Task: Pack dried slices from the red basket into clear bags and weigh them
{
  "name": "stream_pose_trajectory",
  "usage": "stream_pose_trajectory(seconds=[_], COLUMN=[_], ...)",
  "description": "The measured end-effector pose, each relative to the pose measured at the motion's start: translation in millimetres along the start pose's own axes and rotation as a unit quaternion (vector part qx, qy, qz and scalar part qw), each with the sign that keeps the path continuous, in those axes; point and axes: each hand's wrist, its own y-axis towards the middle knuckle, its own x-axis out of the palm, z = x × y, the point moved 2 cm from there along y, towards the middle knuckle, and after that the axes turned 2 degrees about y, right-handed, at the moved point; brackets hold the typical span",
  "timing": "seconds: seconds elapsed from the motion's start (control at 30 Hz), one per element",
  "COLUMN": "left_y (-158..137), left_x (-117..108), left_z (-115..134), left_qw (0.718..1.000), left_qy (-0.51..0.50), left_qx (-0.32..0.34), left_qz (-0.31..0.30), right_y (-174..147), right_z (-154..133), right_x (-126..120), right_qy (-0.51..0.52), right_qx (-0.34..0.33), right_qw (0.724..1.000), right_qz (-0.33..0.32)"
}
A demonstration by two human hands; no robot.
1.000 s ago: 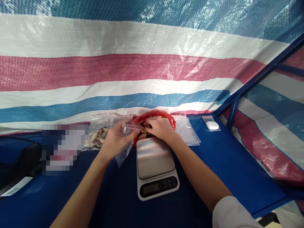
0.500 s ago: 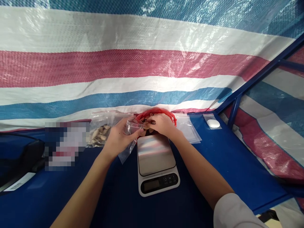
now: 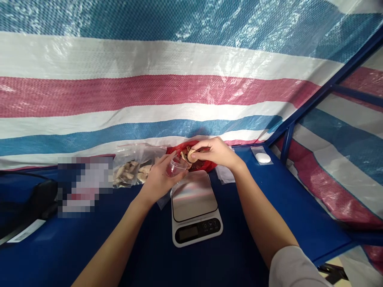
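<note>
My left hand [image 3: 163,175] is closed around the mouth of a clear plastic bag [image 3: 177,166], whose lower corner hangs beside the scale. Between the thumb and fingers of my right hand [image 3: 217,153] is a round, tan dried slice [image 3: 192,156], held just right of the bag's mouth. Behind both hands lies a red plastic bag [image 3: 209,166] with brown dried pieces inside, partly hidden by my right hand. A white kitchen scale [image 3: 196,199] with a steel plate stands in front, with nothing on its plate.
Clear zip bags of pale dried slices [image 3: 125,174] lie left of my left hand. Flat clear bags [image 3: 225,174] lie on the right, with a white oval object [image 3: 263,158] farther along. A striped tarp [image 3: 149,93] hangs close behind the blue table [image 3: 287,211].
My right hand has lifted out of the red bag with a dried slice and moved slightly right. My left hand has shifted a little right and down with the clear bag.
</note>
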Motion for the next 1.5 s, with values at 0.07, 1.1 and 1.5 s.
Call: stream_pose_trajectory(seconds=[0.07,1.1,1.5], left_y=[-0.4,-2.7,-2.6], left_x=[1.8,9.1,7.8], left_z=[1.1,5.0,10.4], left_qw=[1.000,0.997,0.998], left_qy=[-0.003,-0.065,-0.056], left_qx=[-0.007,-0.020,-0.007], left_qz=[-0.004,0.021,0.012], right_y=[-1.2,-1.0,-0.4], right_z=[-8.4,2.7,12.7], right_x=[0.3,7.5,12.0], right_qy=[0.004,-0.013,0.162], right_qx=[-0.014,0.026,0.108], right_qw=[0.999,0.998,0.973], right_qz=[-0.032,-0.057,-0.122])
